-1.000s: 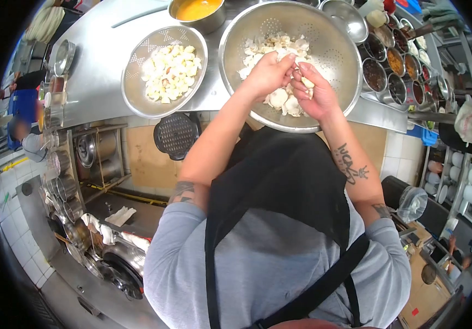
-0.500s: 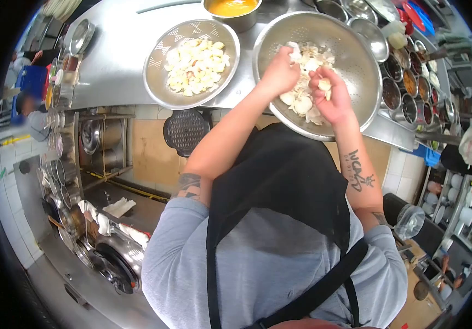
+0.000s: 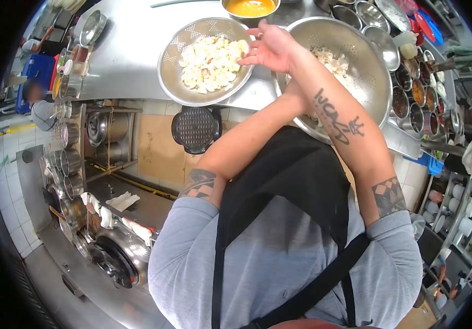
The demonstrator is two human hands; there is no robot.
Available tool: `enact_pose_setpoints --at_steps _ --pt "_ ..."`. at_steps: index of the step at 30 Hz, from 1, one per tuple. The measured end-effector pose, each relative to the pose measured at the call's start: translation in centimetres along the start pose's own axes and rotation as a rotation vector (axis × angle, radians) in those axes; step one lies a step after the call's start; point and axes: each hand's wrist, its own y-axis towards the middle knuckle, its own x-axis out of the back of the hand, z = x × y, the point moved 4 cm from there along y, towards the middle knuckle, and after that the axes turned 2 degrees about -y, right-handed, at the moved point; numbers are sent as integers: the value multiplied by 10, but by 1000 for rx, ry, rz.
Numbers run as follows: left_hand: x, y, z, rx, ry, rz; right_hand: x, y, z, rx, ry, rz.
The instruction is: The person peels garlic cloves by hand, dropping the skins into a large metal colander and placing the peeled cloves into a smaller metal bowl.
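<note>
My right hand [image 3: 273, 46] reaches across to the right rim of the left colander [image 3: 171, 82], its fingers spread apart. Peeled garlic cloves [image 3: 209, 63] lie heaped in that colander, a few just beside my fingertips. Under my right forearm, my left hand [image 3: 297, 97] is mostly covered; only the wrist area shows, over the larger right colander [image 3: 375, 104], and its fingers are hidden. Pale garlic pieces and papery skins [image 3: 332, 61] lie in the right colander, partly blocked by my arm.
A metal pot of orange liquid [image 3: 250, 7] stands behind the colanders. Several sauce and ingredient containers [image 3: 402, 101] line the right side, near metal bowls [image 3: 382, 46]. A black textured stool [image 3: 196, 130] stands below the steel counter [image 3: 123, 71]. A person [image 3: 41, 109] is at far left.
My right hand has moved left from the right colander to the left one, its fingers opening from around a garlic clove. My right forearm now crosses over my left hand.
</note>
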Motion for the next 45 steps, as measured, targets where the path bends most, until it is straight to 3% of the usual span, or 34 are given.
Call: enact_pose_setpoints --at_steps 3,5,8,9,12,15,20,21,24,25,29,32,35,41,45 --pt "-3 4 -2 161 262 226 7 -6 13 63 -10 117" --pt "-27 10 22 276 405 564 17 -27 29 122 22 171" --pt "-18 3 4 286 425 615 66 -50 43 273 34 108" --pt "-16 3 1 277 472 657 85 -63 47 298 12 -15" --pt "-18 10 5 172 528 655 158 -91 41 287 -289 -340" --pt "-24 21 18 146 458 604 220 -108 27 412 -1418 -684" --pt "-1 38 36 185 130 376 215 -145 4 455 -1323 -566" --pt "6 38 35 368 -34 327 212 -148 1 515 -1364 -531" --pt "20 40 24 230 9 139 201 -155 -5 591 -1357 -408" --pt "22 36 14 122 206 59 198 -156 -5 563 -1309 -349" --pt "27 18 -22 249 421 -11 205 -165 -14 525 -1224 -277" --pt "8 5 -13 442 462 114 222 -168 -14 534 -1183 -264" --pt "-18 0 -2 408 546 164 230 -172 -15 521 -1122 -226" --pt "-7 9 -9 550 379 78 241 -172 -16 532 -1039 -111" --pt "2 6 -42 603 263 -135 235 -169 -12 486 -950 -33"
